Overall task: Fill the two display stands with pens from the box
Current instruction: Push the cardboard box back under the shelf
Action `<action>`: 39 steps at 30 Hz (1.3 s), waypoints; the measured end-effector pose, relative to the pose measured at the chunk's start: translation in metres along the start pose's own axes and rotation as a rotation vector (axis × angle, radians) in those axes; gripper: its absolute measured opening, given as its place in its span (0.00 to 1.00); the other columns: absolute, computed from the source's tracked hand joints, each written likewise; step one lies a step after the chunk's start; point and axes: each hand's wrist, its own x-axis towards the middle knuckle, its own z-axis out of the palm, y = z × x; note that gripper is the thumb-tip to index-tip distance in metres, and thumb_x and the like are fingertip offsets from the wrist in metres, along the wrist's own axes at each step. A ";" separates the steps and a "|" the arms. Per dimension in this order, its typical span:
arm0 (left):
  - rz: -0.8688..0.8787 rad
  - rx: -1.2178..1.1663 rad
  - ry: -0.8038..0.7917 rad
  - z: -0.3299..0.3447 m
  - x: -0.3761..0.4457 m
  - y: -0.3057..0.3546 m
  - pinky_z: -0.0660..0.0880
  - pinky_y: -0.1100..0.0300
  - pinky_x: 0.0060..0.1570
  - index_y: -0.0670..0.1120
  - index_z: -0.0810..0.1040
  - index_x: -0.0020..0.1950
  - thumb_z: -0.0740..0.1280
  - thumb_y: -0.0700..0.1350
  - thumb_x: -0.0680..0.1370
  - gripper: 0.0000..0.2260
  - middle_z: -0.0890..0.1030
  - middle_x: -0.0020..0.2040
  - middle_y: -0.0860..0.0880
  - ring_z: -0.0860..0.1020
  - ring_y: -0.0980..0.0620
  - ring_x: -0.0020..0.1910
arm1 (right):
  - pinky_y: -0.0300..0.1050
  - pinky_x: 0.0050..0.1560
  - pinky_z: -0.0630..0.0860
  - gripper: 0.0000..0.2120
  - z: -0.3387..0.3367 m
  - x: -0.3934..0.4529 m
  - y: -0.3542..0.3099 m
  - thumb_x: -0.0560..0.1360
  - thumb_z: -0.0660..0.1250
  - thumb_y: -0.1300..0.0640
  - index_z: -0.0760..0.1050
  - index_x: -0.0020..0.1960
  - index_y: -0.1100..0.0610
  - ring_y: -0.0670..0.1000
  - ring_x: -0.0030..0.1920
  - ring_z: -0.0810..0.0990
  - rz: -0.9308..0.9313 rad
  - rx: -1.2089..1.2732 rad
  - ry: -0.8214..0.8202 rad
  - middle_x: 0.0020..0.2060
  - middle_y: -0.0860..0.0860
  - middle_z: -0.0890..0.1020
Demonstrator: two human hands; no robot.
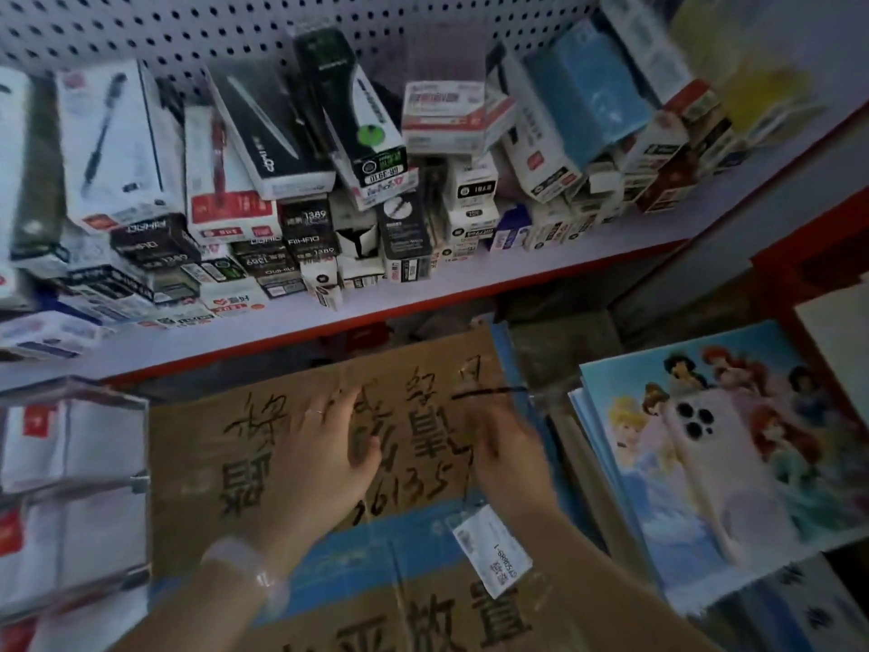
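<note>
A brown cardboard box [197, 463] with black handwriting lies closed under the shelf, at the centre. My left hand [319, 468] rests flat on its lid with the fingers spread, a ring on one finger and a pale band on the wrist. My right hand [508, 458] is over the lid's right edge, blurred. It seems to pinch a thin dark pen [489, 392] that points left above the fingertips. A clear tiered display stand [75, 468] with white and red card inserts stands at the left edge. I see no second stand.
The white shelf [470, 280] above carries several stacked pen boxes [263, 148] against a pegboard back. A white label [493, 543] sticks to the box's lid. On the right lies a pile of cartoon-princess notebooks [776, 463] with a white phone [700, 458] on top.
</note>
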 end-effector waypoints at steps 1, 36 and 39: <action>-0.008 -0.011 -0.015 0.001 0.005 0.002 0.65 0.48 0.67 0.52 0.56 0.75 0.61 0.54 0.77 0.28 0.62 0.73 0.49 0.66 0.45 0.68 | 0.48 0.53 0.74 0.14 0.002 0.002 -0.001 0.79 0.56 0.60 0.73 0.62 0.55 0.55 0.58 0.75 -0.033 0.003 -0.010 0.60 0.53 0.76; 0.123 0.228 0.302 0.077 0.108 -0.025 0.56 0.45 0.69 0.42 0.70 0.67 0.53 0.55 0.76 0.25 0.75 0.65 0.42 0.68 0.44 0.67 | 0.52 0.72 0.58 0.26 0.027 0.241 -0.027 0.79 0.54 0.39 0.54 0.75 0.42 0.53 0.73 0.59 -0.225 -0.501 -0.893 0.75 0.47 0.59; 0.135 0.217 0.328 0.078 0.109 -0.025 0.56 0.45 0.68 0.42 0.70 0.67 0.52 0.55 0.77 0.25 0.75 0.64 0.42 0.68 0.45 0.67 | 0.55 0.73 0.56 0.27 0.033 0.246 -0.023 0.78 0.53 0.38 0.53 0.75 0.41 0.54 0.74 0.57 -0.240 -0.545 -0.873 0.76 0.47 0.57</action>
